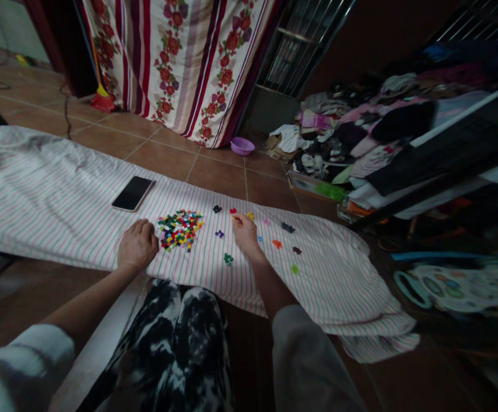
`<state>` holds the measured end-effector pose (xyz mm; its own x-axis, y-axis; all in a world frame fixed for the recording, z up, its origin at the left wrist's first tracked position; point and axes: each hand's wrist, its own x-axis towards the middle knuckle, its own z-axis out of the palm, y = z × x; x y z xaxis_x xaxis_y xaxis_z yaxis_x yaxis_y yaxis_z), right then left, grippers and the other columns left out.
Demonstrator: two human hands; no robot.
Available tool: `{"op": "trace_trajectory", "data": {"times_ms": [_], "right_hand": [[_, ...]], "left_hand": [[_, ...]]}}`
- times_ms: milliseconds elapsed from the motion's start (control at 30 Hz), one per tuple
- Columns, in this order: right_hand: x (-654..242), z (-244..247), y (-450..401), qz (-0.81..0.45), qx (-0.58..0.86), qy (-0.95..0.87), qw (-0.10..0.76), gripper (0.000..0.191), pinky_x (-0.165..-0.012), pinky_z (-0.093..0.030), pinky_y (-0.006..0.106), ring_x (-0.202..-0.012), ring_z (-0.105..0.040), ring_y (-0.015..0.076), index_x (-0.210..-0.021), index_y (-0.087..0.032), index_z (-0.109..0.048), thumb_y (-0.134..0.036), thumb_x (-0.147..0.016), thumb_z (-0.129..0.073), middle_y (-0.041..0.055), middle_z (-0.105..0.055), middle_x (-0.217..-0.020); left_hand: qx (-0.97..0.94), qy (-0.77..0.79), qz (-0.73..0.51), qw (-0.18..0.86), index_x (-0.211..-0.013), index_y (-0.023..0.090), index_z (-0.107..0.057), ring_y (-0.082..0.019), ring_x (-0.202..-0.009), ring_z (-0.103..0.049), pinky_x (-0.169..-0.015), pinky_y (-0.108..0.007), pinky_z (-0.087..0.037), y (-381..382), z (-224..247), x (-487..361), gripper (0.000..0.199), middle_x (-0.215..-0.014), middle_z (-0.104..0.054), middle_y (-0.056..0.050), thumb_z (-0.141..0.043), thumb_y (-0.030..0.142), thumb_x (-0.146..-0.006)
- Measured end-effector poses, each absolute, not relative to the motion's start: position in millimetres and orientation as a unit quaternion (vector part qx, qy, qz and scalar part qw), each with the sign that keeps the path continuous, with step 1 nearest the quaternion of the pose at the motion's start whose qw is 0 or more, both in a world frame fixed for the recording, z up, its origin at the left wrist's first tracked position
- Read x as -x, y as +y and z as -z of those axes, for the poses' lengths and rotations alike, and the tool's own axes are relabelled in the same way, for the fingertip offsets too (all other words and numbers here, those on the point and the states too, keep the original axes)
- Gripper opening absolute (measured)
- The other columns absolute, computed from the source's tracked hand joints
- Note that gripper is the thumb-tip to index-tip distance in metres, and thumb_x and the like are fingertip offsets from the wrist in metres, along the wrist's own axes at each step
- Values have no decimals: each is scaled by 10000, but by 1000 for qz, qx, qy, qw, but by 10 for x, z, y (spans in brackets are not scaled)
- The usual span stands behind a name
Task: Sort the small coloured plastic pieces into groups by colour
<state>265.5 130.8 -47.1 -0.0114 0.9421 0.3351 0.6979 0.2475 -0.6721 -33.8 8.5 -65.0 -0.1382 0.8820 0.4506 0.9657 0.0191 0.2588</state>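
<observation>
My left hand [138, 245] rests with curled fingers on the striped cloth [81, 189], just left of a mixed heap of small coloured blocks [180, 230]. With fingertips pinched, my right hand [245, 233] is over the cloth beside red blocks [232, 210] and yellow blocks [251, 216]. A tiny yellowish bit shows at its fingertips, too small to make out. Around it lie small single-colour groups: black blocks [216, 209], purple blocks [219, 233], green blocks [228, 259], orange blocks [277, 244], dark grey blocks [287, 228], brown blocks [297, 250] and lime blocks [294, 268].
A phone [133, 193] lies on the cloth behind my left hand. Beyond the cloth-covered surface are a tiled floor [175, 160], a purple basin [242, 146], a floral curtain [188, 68] and a red broom [102, 100]. Piled clothes [351, 123] fill the right background.
</observation>
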Motion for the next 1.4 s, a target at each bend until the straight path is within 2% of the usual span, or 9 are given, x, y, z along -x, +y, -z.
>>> {"op": "trace_trajectory", "data": {"times_ms": [400,633,867,1067,1400], "right_hand": [[-3143,601,1486,-162,707,-617,306,381,-920,-494,380,-921,-673,239,-1014,-157,-740,-146,-754,-461,93,-715,-889],[-3168,611,1530,-156,718,-614,288,419,-970,-467,383,-997,-664,234,-1095,-160,-716,-147,-770,-453,109,-724,-995],[-3195,607,1416,-77,705,-664,237,350,-951,-456,307,-989,-645,210,-950,-159,-759,-76,-778,-465,111,-714,-991],[-3155,539,1388,-41,697,-702,141,372,-930,-427,252,-1034,-625,193,-1047,-143,-743,-43,-819,-466,108,-706,-1098],[-3147,528,1438,-37,686,-716,125,374,-967,-393,276,-1054,-611,191,-1056,-145,-734,-24,-826,-465,111,-703,-1114]], "left_hand": [[650,-713,249,81,-965,152,-594,-301,-1194,-532,-1022,-443,-418,89,665,344,225,-1201,-612,-188,-417,208,-838],[649,-712,253,87,-973,160,-596,-296,-1180,-539,-1023,-442,-416,87,663,347,228,-1193,-615,-173,-418,217,-842],[652,-713,243,91,-989,135,-604,-300,-1185,-542,-1028,-435,-421,96,676,356,242,-1196,-615,-182,-428,216,-844],[652,-712,239,100,-984,136,-607,-291,-1164,-559,-1020,-427,-434,103,673,355,236,-1183,-627,-173,-429,207,-846],[651,-714,240,95,-988,132,-611,-300,-1175,-552,-1012,-432,-436,94,658,346,238,-1192,-623,-179,-442,209,-840]]}}
